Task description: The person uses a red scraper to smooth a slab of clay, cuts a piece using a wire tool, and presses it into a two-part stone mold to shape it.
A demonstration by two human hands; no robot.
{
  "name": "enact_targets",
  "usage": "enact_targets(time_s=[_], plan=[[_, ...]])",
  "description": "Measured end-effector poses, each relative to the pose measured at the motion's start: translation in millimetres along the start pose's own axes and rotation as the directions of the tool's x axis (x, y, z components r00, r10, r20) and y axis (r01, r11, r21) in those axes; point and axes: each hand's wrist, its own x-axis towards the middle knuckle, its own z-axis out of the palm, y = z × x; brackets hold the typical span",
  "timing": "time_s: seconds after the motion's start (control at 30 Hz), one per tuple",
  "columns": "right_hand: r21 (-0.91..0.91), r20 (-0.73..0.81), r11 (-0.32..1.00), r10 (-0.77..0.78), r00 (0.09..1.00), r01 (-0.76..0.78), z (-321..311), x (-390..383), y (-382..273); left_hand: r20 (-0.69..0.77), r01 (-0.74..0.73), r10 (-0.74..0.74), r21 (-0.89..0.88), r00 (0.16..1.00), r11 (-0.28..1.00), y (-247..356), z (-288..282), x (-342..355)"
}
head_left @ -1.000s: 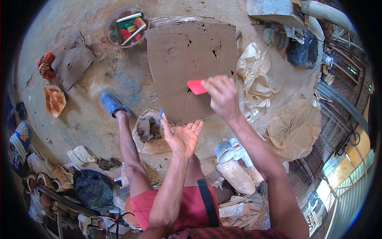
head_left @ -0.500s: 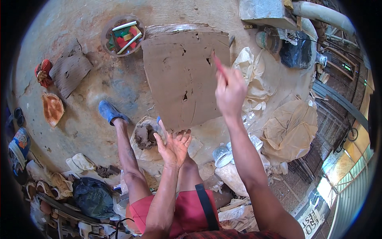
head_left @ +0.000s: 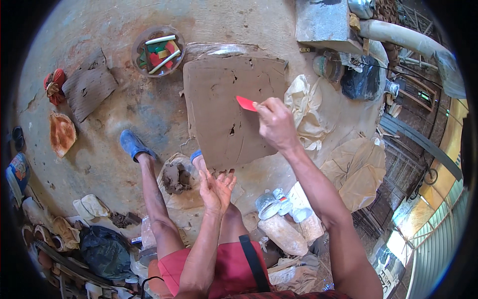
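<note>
A wide grey-brown slab of clay (head_left: 211, 109), pitted with small dark holes and scratches, lies in front of me. In my right hand (head_left: 276, 122) is a flat red scraper (head_left: 246, 103), pinched by one end, its free end over the slab's middle right part. I cannot tell whether the scraper touches the surface. My left hand (head_left: 216, 193) is palm up with fingers apart at the slab's near edge; whether the fingertips touch it is unclear. Just left of that hand, a lump of wet clay (head_left: 176, 179) rests on a sheet.
Beyond the slab's far left corner stands a round bowl (head_left: 134, 56) with coloured pieces and white sticks. A ragged clay piece (head_left: 89, 85) lies at left. Crumpled cloth (head_left: 302, 107) and brown sheeting (head_left: 356, 172) are at right. Containers (head_left: 269, 205) stand by my right knee.
My right hand has swung left and nearer, bringing the red scraper from the slab's far right part toward its middle. The view has shifted slightly; my left hand keeps its pose.
</note>
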Motion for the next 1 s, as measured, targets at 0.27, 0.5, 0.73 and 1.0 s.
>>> enact_targets(time_s=[0.27,0.5,0.73,1.0], plan=[[-0.170,-0.229,0.984,-0.083,0.970,0.044,-6.3,50.7,49.6,0.048,0.027,-0.027,-0.007,0.998,1.000,0.1,16.5,7.3],[-0.121,-0.067,0.992,0.015,0.998,-0.024,20.1,-100.4,-14.1,0.054,0.029,-0.024,-0.083,0.998,0.996,-1.0,21.2,8.1],[-0.088,-0.260,0.994,0.035,0.965,-0.060,-19.3,-29.7,21.9,0.004,0.022,-0.022,-0.021,1.000,1.000,2.8,24.1,5.3],[-0.148,-0.135,0.989,-0.026,0.990,0.006,-16.8,18.3,76.1,0.050,0.012,-0.011,-0.003,0.999,1.000,2.6,25.6,9.6]])
